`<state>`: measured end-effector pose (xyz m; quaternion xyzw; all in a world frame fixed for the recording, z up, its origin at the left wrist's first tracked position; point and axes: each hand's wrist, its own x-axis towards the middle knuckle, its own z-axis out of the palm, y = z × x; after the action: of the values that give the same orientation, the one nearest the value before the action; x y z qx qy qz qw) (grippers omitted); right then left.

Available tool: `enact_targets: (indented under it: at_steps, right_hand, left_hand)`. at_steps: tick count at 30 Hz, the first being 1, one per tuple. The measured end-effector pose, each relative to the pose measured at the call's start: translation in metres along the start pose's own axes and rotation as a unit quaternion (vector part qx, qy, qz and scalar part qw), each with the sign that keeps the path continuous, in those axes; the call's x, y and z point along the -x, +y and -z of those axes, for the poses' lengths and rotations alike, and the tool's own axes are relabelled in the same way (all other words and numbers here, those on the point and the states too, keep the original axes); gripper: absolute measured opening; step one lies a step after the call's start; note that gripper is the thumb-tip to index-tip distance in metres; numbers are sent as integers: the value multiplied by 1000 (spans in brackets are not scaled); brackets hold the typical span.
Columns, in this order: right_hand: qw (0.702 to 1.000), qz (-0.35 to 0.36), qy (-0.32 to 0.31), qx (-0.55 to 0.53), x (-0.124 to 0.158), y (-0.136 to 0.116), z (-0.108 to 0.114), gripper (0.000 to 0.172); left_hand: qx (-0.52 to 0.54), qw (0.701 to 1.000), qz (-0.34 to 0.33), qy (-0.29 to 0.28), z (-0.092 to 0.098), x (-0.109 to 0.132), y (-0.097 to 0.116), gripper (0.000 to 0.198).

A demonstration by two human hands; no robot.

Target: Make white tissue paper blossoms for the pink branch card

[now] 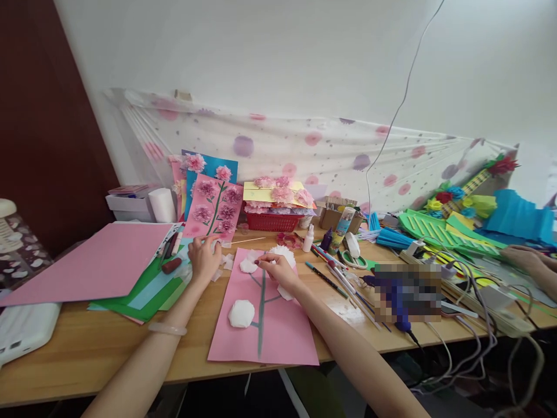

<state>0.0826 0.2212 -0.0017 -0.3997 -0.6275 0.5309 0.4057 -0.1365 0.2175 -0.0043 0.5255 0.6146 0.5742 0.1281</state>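
A pink sheet (287, 337) lies in front of me, with a grey-green stem and branches (261, 313) on it. A round white tissue paper puff (241, 313) sits at the lower left branch, and a fuller white one (282, 253) at the top. My right hand (278, 271) is over the sheet, thumb and finger pinched at the edge of white tissue paper (248, 265) at the upper left. Another white piece (285, 292) shows partly beneath this hand. My left hand (204, 255) is left of the sheet, fingers loosely apart, beside thin white tissue pieces (227, 262).
Finished-looking flower pictures (216, 209) lean at the back, beside a red basket (274, 222). Pens (326, 278), a white glue bottle (308, 238) and green-handled scissors (354, 260) lie to the right. Cables and a power strip (470, 296) run farther right, near another person's hand (524, 258).
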Motion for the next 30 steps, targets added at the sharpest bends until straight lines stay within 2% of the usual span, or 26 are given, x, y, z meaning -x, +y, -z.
enact_targets:
  at_steps: [3, 5, 7, 9, 14, 16, 18, 20, 22, 24, 27, 30]
  right_hand:
    - [1000, 4, -10, -5, 1, -3, 0, 9]
    - [1000, 3, -19, -18, 2, -3, 0, 9]
    - [999, -2, -26, -40, 2, -2, 0, 10]
    - [997, -14, -34, -74, 2, 0, 0, 13]
    - [974, -65, -56, -208, -2, -3, 4, 24]
    - [960, -86, -66, -260, -4, -7, 7, 26]
    - [947, -101, -72, -296, -5, -10, 9, 29]
    - [925, -130, -73, -350, -5, -11, 11, 30]
    - [893, -169, -72, -410, -5, -10, 11, 33]
    - [870, -190, -79, -448, -4, -8, 9, 34]
    - [869, -177, -98, -451, -3, -6, 7, 33]
    - [876, -173, -102, -438, -2, -4, 5, 29]
  left_hand:
    - [73, 989, -34, -125, -16, 12, 12, 31]
    - [105, 972, -33, -206, -26, 22, 19, 37]
    - [139, 958, -10, -252, -33, 29, 22, 40]
    - [154, 958, 22, -241, -33, 28, 20, 39]
    - [68, 990, 75, -94, -13, 4, -2, 30]
    - [18, 996, 82, -34, -3, -2, -6, 32]
    - [-29, 998, 54, 20, 1, -1, -3, 38]
    - [-67, 996, -38, 40, -2, 6, 8, 37]
    - [-85, 982, -170, 0, -9, 17, 22, 27]
    - [-90, 957, -263, -81, -17, 27, 32, 19]
    - [-101, 933, -297, -173, -26, 37, 37, 19]
    - [-90, 935, -279, -199, -28, 38, 31, 20]
